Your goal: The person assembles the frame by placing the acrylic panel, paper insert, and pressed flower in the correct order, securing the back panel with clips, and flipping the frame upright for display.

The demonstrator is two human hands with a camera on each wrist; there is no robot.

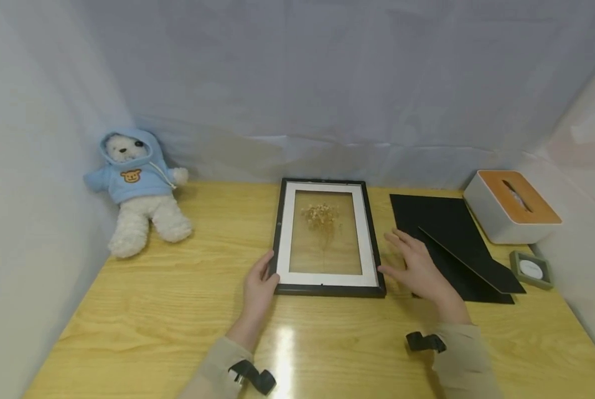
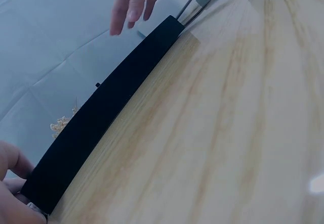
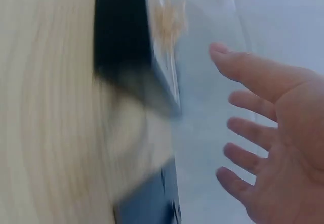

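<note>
A black picture frame (image 1: 331, 290) with a white inner mat (image 1: 322, 279) lies flat on the wooden table, dried flowers (image 1: 322, 217) showing inside its clear middle. My left hand (image 1: 259, 293) grips its lower left edge, thumb on top; in the left wrist view the fingers (image 2: 12, 183) hold the frame's corner (image 2: 55, 183). Beside the right edge, my right hand (image 1: 419, 271) is spread with nothing in it. The right wrist view shows that hand (image 3: 288, 133) with fingers apart, off the frame (image 3: 124, 32).
Right of the frame lie a black sheet (image 1: 427, 208) and a folded or propped black board (image 1: 502, 276). Farther right stand a tissue box (image 1: 497, 213) and a small green tray (image 1: 544, 282) holding a white round item (image 1: 530, 269). A plush bear (image 1: 140, 183) leans at the left wall.
</note>
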